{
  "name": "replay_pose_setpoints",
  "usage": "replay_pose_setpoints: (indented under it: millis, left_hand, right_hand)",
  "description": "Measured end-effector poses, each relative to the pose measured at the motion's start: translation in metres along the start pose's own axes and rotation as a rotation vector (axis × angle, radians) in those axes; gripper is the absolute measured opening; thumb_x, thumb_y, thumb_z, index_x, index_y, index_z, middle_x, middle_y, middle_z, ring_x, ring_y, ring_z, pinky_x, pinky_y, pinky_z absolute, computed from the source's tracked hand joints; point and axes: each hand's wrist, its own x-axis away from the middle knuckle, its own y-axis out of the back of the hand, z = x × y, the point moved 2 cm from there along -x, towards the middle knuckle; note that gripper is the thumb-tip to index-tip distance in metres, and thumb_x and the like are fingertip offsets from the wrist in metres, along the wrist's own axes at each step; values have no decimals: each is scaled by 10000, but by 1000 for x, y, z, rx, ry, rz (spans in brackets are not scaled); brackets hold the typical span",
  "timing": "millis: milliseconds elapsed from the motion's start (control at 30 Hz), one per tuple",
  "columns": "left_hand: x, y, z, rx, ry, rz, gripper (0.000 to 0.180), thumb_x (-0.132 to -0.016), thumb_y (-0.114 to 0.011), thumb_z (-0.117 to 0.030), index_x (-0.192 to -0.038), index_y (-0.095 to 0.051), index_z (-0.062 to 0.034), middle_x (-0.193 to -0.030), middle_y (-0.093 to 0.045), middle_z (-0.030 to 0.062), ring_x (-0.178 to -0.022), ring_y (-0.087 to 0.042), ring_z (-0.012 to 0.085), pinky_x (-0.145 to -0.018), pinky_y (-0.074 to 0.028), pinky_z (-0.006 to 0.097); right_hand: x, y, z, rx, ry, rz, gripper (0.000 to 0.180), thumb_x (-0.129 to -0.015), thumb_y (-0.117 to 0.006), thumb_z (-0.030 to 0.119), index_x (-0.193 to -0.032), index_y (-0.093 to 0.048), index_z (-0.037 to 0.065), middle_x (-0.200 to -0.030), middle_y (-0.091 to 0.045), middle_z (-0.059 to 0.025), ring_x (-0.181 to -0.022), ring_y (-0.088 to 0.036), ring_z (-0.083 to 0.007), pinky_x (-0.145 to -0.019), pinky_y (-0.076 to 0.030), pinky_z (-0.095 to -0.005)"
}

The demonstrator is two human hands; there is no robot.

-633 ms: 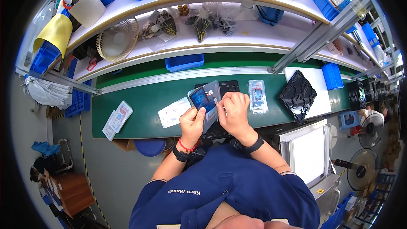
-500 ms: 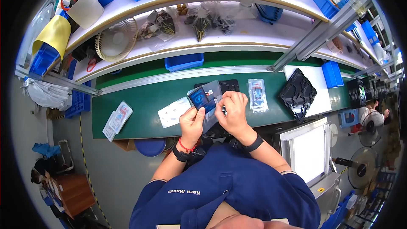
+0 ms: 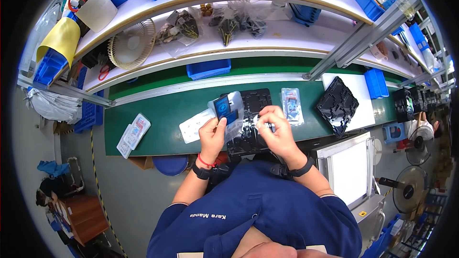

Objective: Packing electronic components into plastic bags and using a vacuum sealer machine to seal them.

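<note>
My left hand [image 3: 213, 134] grips a thin dark panel with a blue symbol [image 3: 224, 108] between thumb and fingers. A clear plastic sheet [image 3: 235, 101] lies along the panel's right side, held up with it over the bench. To the right, my right hand [image 3: 278, 134] is pinched, thumb against forefinger. A small whitish bit shows at its fingertips, too small to name. Beneath and between the hands is a black moulded tray [image 3: 257, 99], partly covered by them. Left of the panel, a white printed sheet or pack [image 3: 190, 128] lies on the green bench top.
Two clear packs [image 3: 134, 134] lie at the bench's left. Another pack [image 3: 291, 106] lies right of the tray. Farther right, a second black tray [image 3: 336, 106] rests on a white board [image 3: 366, 114] beside a blue bin [image 3: 376, 84]. Shelves [image 3: 267, 51] run across the far side.
My right hand has moved right and slightly toward me, away from the panel. My left hand has shifted slightly left, and the panel has tilted. More of the black tray shows.
</note>
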Motion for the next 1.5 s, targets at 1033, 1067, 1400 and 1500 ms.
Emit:
replay_pose_setpoints:
  millis: [1033,1067,1400,1500]
  left_hand:
    - [16,-25,17,159,390,391,85,-781,-676,-66,-801,-649,12,-750,-646,28,-641,-546,51,-580,-436,202]
    - [15,-25,11,87,363,367,86,-763,-696,-70,-776,-650,2,-738,-647,29,-624,-544,48,-561,-432,203]
    - [11,-18,-16,-171,-78,420,141,-809,-655,-109,-828,-651,31,-790,-660,51,-701,-557,63,-613,-445,229]
    - [13,-23,-14,163,272,585,190,-877,-575,-134,-958,-641,25,-854,-663,52,-749,-566,75,-650,-449,234]
  right_hand:
    - [-20,23,3,-488,189,-326,826,-789,-586,-86,-1399,-56,87,-863,-587,-80,-763,-565,-92,-705,-466,-202]
    - [-20,22,1,-497,192,-331,824,-790,-585,-87,-1397,-55,82,-868,-588,-81,-764,-565,-93,-705,-466,-203]
    - [-12,10,-19,-361,202,-234,777,-752,-604,-111,-1363,-134,-10,-1383,-227,-126,-851,-576,-138,-714,-491,-234]
    - [-10,3,-18,-407,103,-135,815,-733,-630,-90,-1371,-130,-7,-1270,-405,-138,-867,-570,-122,-721,-484,-236]
